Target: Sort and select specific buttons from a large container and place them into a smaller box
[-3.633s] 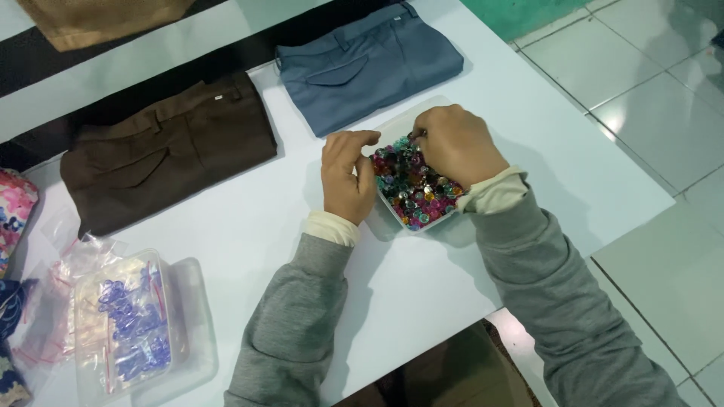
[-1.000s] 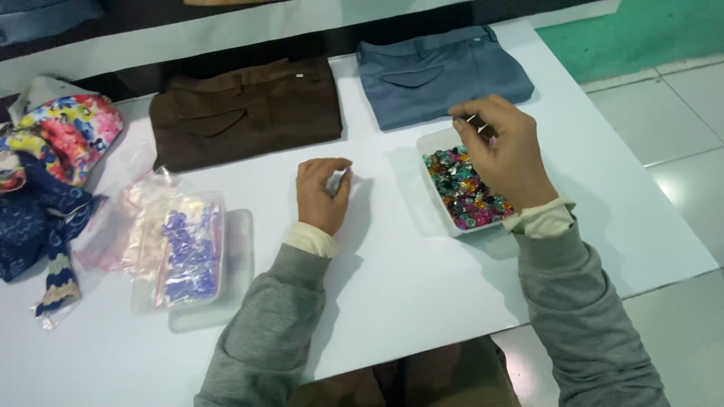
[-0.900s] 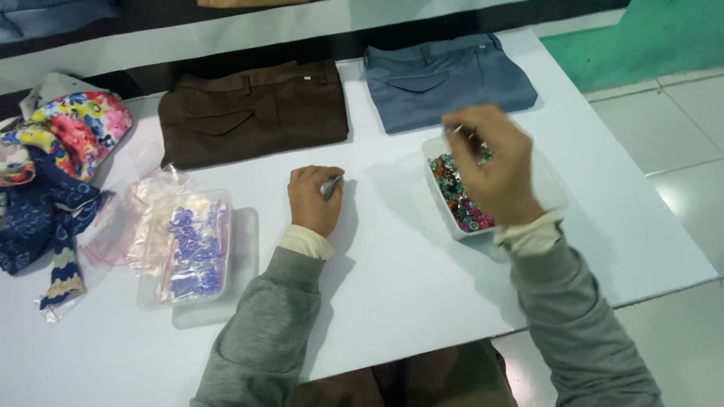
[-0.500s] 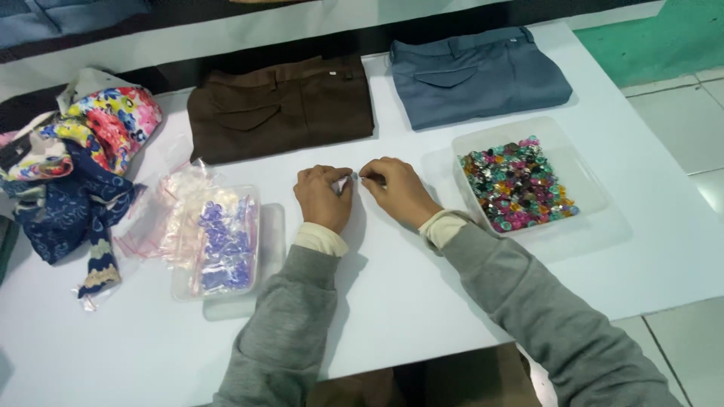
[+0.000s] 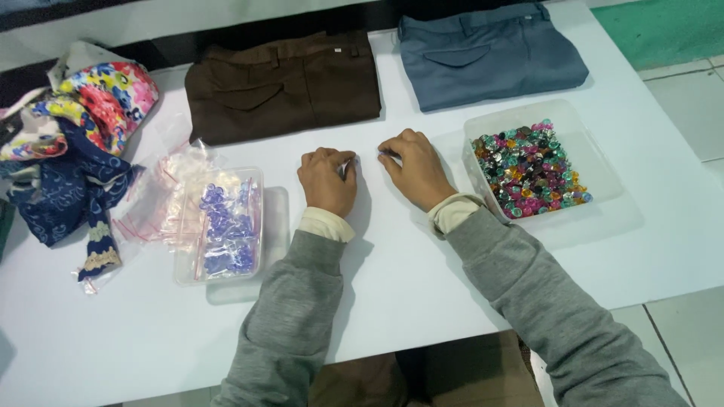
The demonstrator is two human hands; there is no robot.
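My left hand [image 5: 326,181] rests on the white table [image 5: 407,286] in a loose fist, its fingertips pinched on a small pale piece too tiny to make out. A few centimetres to its right, my right hand [image 5: 415,169] lies knuckles up, its fingertips closed on a small bead. The two hands do not touch. Right of my right hand stands a clear plastic tray [image 5: 596,154] with several multicoloured beads [image 5: 528,166] heaped in it.
A clear box [image 5: 222,226] holds small bags of purple beads, with its lid [image 5: 277,218] beside it. Folded brown trousers [image 5: 283,83] and blue-grey trousers [image 5: 490,53] lie at the back. Floral and dark blue cloths [image 5: 75,143] are bunched at the left. The table's right edge borders tiled floor [image 5: 690,113].
My right hand left the bead tray and came over to my left hand at the table's middle; since half a second ago the hands have drawn slightly apart. The camera view shifted right.
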